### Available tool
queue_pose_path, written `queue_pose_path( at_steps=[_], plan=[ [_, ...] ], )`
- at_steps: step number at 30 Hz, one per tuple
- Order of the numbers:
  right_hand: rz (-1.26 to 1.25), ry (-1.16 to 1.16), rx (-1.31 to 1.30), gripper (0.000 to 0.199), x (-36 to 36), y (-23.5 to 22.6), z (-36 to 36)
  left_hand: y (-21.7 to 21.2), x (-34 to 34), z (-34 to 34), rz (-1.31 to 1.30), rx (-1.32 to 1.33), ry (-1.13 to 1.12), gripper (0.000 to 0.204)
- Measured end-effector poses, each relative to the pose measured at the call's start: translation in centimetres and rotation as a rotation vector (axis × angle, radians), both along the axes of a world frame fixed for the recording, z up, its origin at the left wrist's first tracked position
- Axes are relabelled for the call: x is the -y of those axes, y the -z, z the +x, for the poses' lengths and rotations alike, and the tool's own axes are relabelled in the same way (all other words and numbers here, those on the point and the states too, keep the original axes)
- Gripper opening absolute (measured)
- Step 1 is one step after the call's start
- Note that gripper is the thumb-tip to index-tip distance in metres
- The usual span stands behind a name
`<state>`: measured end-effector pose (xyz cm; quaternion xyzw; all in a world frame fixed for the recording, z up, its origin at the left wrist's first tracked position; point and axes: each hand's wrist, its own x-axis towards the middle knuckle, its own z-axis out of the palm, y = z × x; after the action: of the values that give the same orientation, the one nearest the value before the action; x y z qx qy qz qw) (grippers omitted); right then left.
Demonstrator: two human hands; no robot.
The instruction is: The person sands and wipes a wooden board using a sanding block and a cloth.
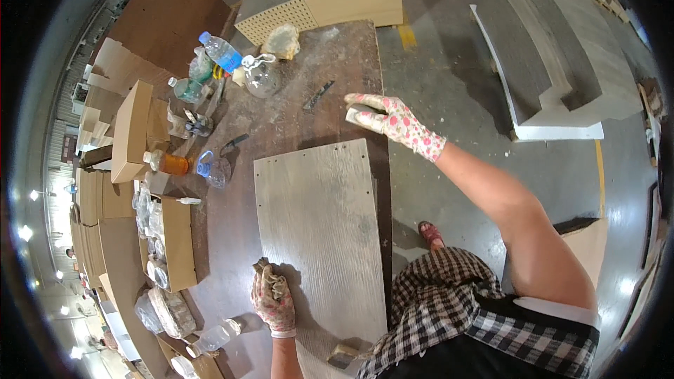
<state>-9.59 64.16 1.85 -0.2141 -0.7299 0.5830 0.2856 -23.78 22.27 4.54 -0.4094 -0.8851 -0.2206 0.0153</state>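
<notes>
A grey wood-grain panel (316,217) with small holes along its edges lies on the brown worktable. My left hand (274,305), in a stained floral glove, is closed around a crumpled, dirty rag (262,267) at the panel's left edge. Out past the table's right edge, beyond the panel's far corner, my right hand (404,126) wears a cleaner floral glove. It grips a small pale block (358,115) between thumb and fingers. Another small tan block (342,356) rests on the panel's near end, beside my apron.
Bottles stand at the table's left, including a blue-capped water bottle (221,52), a round clear jug (262,78) and an orange-liquid bottle (168,162). A dark knife (319,95) lies beyond the panel. A cardboard box (175,242) holds wrapped items. Stacked grey panels (547,49) stand right.
</notes>
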Motion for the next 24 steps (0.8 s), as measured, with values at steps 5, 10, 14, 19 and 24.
queue_pose_path(
  at_steps=[5,10,14,19,24],
  plan=[
    [-0.128,-0.040,0.217,0.049,1.3,-0.4,1.2,-0.3,0.0,0.2,0.033,-0.026,-0.018,0.035],
    [0.125,-0.133,0.142,0.048,2.3,-1.0,1.2,-0.1,-0.2,0.3,0.017,-0.040,-0.020,0.035],
    [0.133,0.030,0.288,0.051,0.3,0.6,1.3,0.3,0.2,-0.2,0.033,-0.073,-0.022,0.034],
    [0.776,0.104,0.045,0.056,3.6,1.3,0.4,-0.1,-0.7,0.2,0.017,-0.026,-0.045,0.034],
    [0.604,-0.370,-0.138,0.066,18.9,1.5,7.3,-0.7,0.0,0.3,-0.009,-0.059,-0.043,0.035]
  ],
)
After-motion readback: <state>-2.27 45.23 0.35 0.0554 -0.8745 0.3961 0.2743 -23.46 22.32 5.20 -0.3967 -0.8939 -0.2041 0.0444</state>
